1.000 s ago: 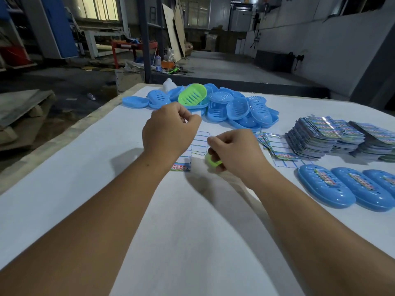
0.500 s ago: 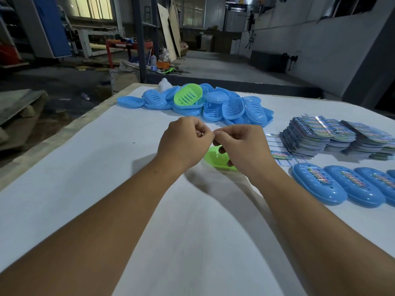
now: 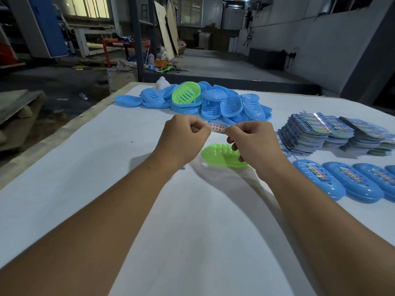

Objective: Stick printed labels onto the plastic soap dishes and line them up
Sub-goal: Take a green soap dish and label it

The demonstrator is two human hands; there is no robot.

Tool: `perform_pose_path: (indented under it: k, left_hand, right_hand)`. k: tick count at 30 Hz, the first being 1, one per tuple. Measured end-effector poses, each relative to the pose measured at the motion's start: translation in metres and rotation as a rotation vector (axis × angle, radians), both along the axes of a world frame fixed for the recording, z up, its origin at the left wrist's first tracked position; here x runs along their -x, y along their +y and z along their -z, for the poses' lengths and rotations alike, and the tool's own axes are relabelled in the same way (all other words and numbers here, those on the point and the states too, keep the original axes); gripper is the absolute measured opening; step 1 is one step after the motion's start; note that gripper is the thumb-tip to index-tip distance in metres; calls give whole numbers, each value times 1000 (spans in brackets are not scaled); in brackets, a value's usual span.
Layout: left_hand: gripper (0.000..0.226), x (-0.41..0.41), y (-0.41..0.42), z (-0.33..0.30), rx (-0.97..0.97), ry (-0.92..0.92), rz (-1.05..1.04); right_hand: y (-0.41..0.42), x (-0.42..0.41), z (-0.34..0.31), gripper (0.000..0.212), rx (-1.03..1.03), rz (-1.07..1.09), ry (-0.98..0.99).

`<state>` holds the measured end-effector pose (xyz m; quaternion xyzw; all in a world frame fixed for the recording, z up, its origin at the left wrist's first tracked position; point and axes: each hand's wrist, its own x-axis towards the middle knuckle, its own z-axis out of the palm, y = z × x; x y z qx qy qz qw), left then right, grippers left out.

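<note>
the left hand (image 3: pixel 183 138) and the right hand (image 3: pixel 253 141) are raised side by side above a white table (image 3: pixel 85 167), each with fingers curled and pinching one end of a small printed label (image 3: pixel 217 127) stretched between them; the label shows red characters on a pale strip. just below and between the hands a green soap dish (image 3: pixel 220 155) lies upside down on the table, its right end hidden under the right hand, and whether the lower fingers of that hand touch it cannot be told. at the far edge of the table sits a loose pile of blue soap dishes (image 3: pixel 224 103) with a second green dish (image 3: pixel 186 95) lying tilted on top, its slotted inside facing the camera. to the right, stacks of label sheets (image 3: pixel 320 133) stand near each other, and in front of them a row of blue soap dishes (image 3: pixel 342 182), upside down and already labelled, runs side by side toward the right edge of the view. a corner of a label sheet (image 3: pixel 182 168) peeks out beside the left wrist
</note>
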<state>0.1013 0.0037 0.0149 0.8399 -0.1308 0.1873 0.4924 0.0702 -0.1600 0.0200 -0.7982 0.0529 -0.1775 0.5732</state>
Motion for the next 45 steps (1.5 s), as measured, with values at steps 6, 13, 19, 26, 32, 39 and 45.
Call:
perform_pose_path:
  k: [6,13,19,26,32,39,45]
  left_hand:
    - [16,-4,4,1,101,125,-30]
    - [22,-1,-1,-1,141,178,17]
    - [15,-5,-4,8,124,177,-21]
    - [16,-5,-4,8,111,205,-15]
    - [16,0,-11,7,121,236,10]
    - [24,1,-26,15,-75,233,-14]
    - [25,1,-27,15,-202,206,-53]
  right_hand:
    - [-10,2,-3,21,14,-60,4]
    - [-14,2,-2,22,28,-62,9]
    - [-15,3,-3,21,35,-81,15]
    - [-16,4,-4,20,22,-94,27]
    - [-25,3,-4,27,91,-42,122]
    - [-37,1,3,47,425,58,151]
    - [-38,0,4,44,518,63,164]
